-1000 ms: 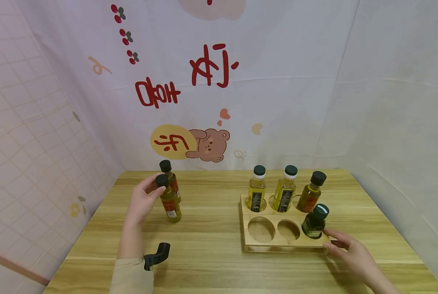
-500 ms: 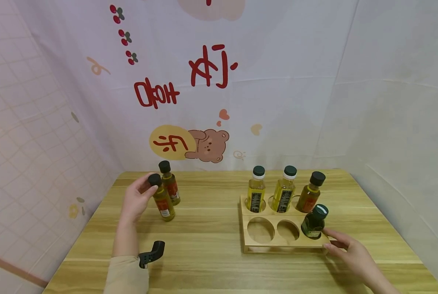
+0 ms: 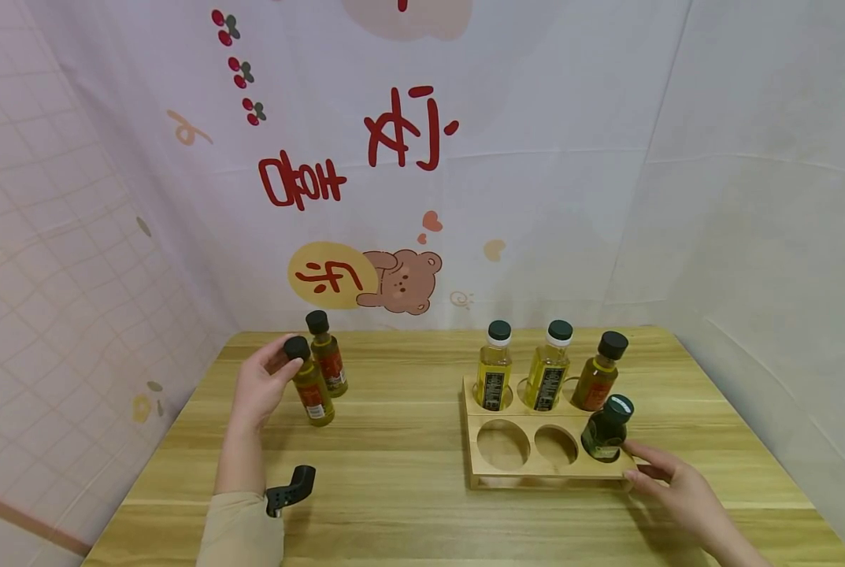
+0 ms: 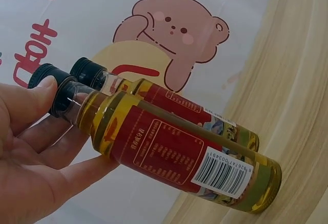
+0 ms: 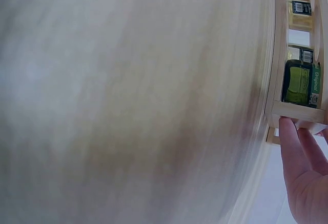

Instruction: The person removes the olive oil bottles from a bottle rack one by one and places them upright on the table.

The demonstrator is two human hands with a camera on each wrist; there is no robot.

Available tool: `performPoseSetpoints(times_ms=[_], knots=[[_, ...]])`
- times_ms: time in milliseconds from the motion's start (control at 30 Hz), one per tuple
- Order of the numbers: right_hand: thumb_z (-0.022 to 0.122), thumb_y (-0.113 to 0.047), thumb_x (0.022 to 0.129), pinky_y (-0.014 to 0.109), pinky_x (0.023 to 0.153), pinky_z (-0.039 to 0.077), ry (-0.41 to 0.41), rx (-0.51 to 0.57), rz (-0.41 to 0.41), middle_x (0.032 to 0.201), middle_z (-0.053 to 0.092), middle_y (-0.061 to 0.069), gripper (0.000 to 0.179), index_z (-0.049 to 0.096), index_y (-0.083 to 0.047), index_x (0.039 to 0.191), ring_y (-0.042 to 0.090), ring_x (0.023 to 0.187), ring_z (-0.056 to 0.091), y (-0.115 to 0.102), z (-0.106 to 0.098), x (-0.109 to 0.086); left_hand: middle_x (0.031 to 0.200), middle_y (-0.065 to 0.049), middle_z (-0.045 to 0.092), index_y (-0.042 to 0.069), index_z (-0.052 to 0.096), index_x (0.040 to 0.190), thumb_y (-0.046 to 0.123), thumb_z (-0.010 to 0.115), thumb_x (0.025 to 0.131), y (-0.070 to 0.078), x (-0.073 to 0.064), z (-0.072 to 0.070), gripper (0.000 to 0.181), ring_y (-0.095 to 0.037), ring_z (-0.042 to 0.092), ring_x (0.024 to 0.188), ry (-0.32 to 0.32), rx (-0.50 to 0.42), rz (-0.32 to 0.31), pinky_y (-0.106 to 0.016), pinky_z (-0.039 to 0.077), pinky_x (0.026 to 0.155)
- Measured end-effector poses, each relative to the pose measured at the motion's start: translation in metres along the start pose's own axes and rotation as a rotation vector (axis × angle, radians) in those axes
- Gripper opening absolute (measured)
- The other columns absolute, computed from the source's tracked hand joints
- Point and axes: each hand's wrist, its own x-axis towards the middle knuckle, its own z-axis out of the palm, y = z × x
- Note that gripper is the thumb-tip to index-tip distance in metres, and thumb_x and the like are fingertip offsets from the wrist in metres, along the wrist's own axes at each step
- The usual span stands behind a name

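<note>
My left hand [image 3: 261,386] grips the dark cap and neck of an oil bottle [image 4: 169,152] with a red label. Its barcode faces the left wrist camera; whether its base touches the table I cannot tell. Close behind stands a second oil bottle [image 3: 331,366] of the same kind. On the right, my right hand [image 3: 677,488] holds the near right corner of a two-tier wooden bottle rack [image 3: 521,471]. Beside those fingers, a dark green bottle [image 3: 605,431] sits in the front row's right hole. The front row's other two holes hold nothing.
In the rack's back row stand two pale yellow oil bottles [image 3: 494,378] [image 3: 548,378] and a red-labelled oil bottle [image 3: 597,382]. A printed cloth [image 3: 557,205] hangs behind the wooden table [image 3: 394,504]. A black wrist mount [image 3: 293,491] juts from my left sleeve.
My left hand has shifted slightly left with its bottle, widening the view of the bottle behind. My right hand and the rack have stayed in place.
</note>
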Motion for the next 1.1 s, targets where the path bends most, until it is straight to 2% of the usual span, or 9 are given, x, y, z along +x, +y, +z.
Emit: performPoseSetpoints(times_ms=[267,400,567,767,900,1000,1100], knots=[[0.073,-0.02,0.091,0.018,0.074,0.051,0.015,0.006,-0.023,0.131,0.057,0.029,0.052,0.058,0.007,0.133,-0.008,0.091,0.058,0.001,0.001,-0.001,0.129,-0.025,0.06,0.001,0.055,0.139,0.003,0.064,0.096,-0.001,0.0,0.0,0.044,-0.035,0.058,0.117,-0.008,0.027,0.029,-0.01,0.045,0.082],[0.073,-0.021,0.091,0.019,0.074,0.051,0.008,0.006,-0.014,0.132,0.056,0.029,0.053,0.057,0.006,0.134,-0.008,0.091,0.058,0.001,0.0,0.0,0.131,-0.024,0.059,0.001,0.053,0.141,0.004,0.065,0.096,-0.003,0.0,-0.003,0.047,-0.037,0.057,0.12,-0.036,0.029,0.043,-0.01,0.044,0.084],[0.074,-0.022,0.091,0.019,0.074,0.051,0.009,-0.003,-0.009,0.132,0.057,0.028,0.053,0.058,0.006,0.134,-0.007,0.091,0.059,0.001,0.0,0.0,0.133,-0.024,0.058,0.002,0.049,0.145,0.009,0.064,0.097,-0.005,-0.004,-0.012,0.051,-0.036,0.055,0.121,-0.074,0.027,0.042,-0.01,0.045,0.084],[0.074,-0.02,0.09,0.018,0.074,0.051,0.036,-0.013,-0.036,0.128,0.06,0.025,0.051,0.06,0.006,0.131,-0.006,0.091,0.059,0.001,0.002,0.0,0.132,-0.021,0.06,0.003,0.045,0.148,0.018,0.063,0.099,-0.006,-0.014,-0.024,0.054,-0.032,0.056,0.12,-0.115,0.071,0.063,-0.01,0.045,0.085],[0.075,-0.02,0.09,0.018,0.074,0.051,0.049,-0.012,-0.049,0.126,0.062,0.021,0.049,0.061,0.006,0.13,-0.007,0.091,0.06,0.002,0.003,0.0,0.132,-0.018,0.061,0.006,0.044,0.149,0.023,0.063,0.1,-0.005,-0.02,-0.03,0.055,-0.01,0.059,0.113,-0.137,0.099,0.06,-0.011,0.044,0.085],[0.075,-0.02,0.09,0.018,0.074,0.051,0.051,-0.01,-0.054,0.126,0.062,0.021,0.049,0.061,0.006,0.13,-0.007,0.091,0.06,0.002,0.003,0.0,0.131,-0.018,0.061,0.005,0.045,0.149,0.024,0.063,0.1,-0.005,-0.024,-0.032,0.056,0.008,0.055,0.103,-0.143,0.105,0.06,-0.011,0.044,0.085],[0.075,-0.02,0.09,0.018,0.075,0.051,0.045,-0.009,-0.048,0.128,0.06,0.024,0.05,0.061,0.005,0.131,-0.007,0.091,0.059,0.002,0.003,0.001,0.128,-0.019,0.063,0.003,0.046,0.147,0.025,0.063,0.099,-0.005,-0.028,-0.033,0.055,0.008,0.056,0.101,-0.147,0.116,0.082,-0.012,0.046,0.084]])
